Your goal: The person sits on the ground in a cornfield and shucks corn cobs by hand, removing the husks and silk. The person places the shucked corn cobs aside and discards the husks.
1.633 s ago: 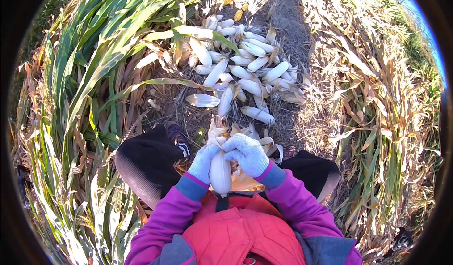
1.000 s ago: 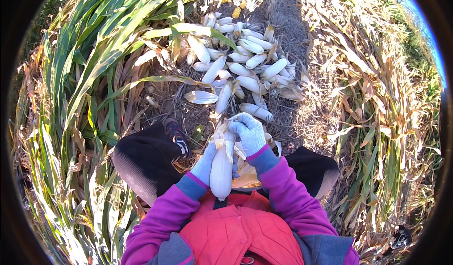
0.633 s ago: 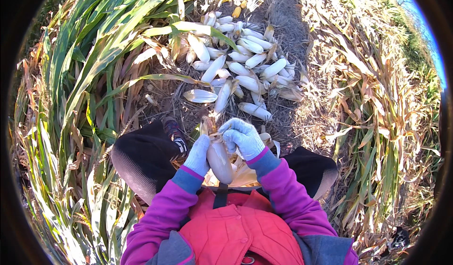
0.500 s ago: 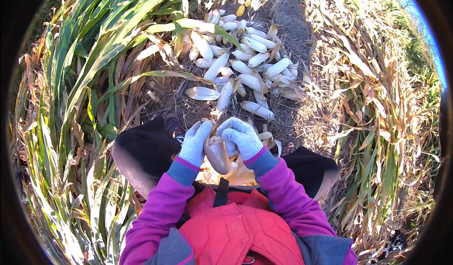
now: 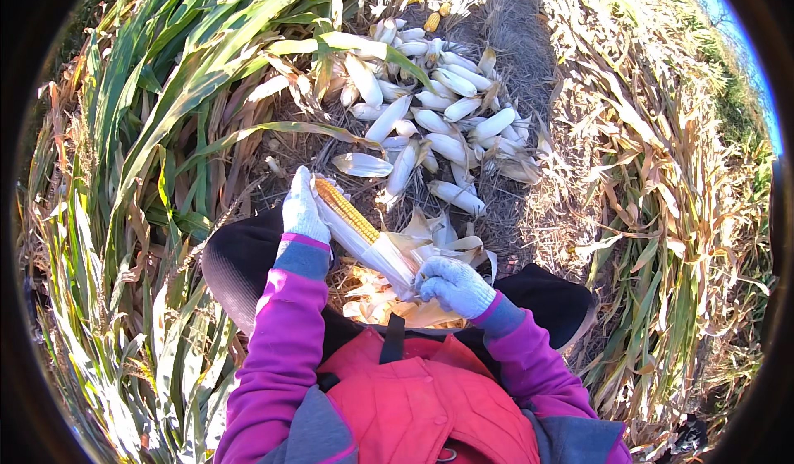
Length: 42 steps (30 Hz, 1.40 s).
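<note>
Slanting in front of me is an ear of corn, its yellow kernels bare along one side and pale husk still around the rest. My left hand, in a white knitted glove, grips the upper end of the ear. Lower down, my gloved right hand is closed on the pulled-back husk near the ear's other end. Loose peeled husks lie between my legs, beneath the ear.
A heap of unpeeled corn ears lies on the ground ahead, with a few yellow bare ears beyond it. Green and drying stalks stand close on the left. Dry flattened stalks line the right side.
The ear's husk has been pulled open, baring yellow kernels. My hands have moved apart, the left one up and outward, the right one down and to the right with the husk.
</note>
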{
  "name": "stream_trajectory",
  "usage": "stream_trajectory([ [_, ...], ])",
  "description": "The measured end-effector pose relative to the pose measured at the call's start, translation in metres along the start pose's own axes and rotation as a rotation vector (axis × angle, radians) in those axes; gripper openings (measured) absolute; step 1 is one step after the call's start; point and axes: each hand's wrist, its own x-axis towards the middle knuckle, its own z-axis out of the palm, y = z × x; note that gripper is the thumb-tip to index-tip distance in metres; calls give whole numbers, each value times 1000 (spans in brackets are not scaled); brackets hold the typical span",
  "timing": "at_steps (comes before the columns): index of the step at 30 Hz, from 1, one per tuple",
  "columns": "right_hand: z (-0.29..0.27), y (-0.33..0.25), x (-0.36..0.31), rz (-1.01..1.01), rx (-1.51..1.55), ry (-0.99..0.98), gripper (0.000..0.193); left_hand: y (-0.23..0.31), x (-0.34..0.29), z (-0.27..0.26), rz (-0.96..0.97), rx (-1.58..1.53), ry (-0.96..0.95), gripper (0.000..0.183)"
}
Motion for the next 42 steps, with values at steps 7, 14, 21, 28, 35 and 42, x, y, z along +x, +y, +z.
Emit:
stream_trajectory([
  [7, -22, 12, -58, 150, 293, 96, 12, 32, 17, 18, 61, -83, -3, 37],
  [14, -58, 3, -11, -80, 306, 288, 53, 16, 9, 32, 394, 369, -300, 33],
  [21, 16, 38, 84, -196, 187, 257, 95, -25, -42, 67, -31, 57, -438, 47],
  [28, 29, 5, 61, -36, -171, 557, 95, -57, -67, 31, 588, 1028, -162, 57],
  [35, 34, 19, 58, -156, -173, 552, 98, -59, -47, 21, 488, 757, -249, 30],
  [42, 17, 46, 67, -182, 371, 179, 84, -60, -47, 26, 270, 341, -269, 27],
])
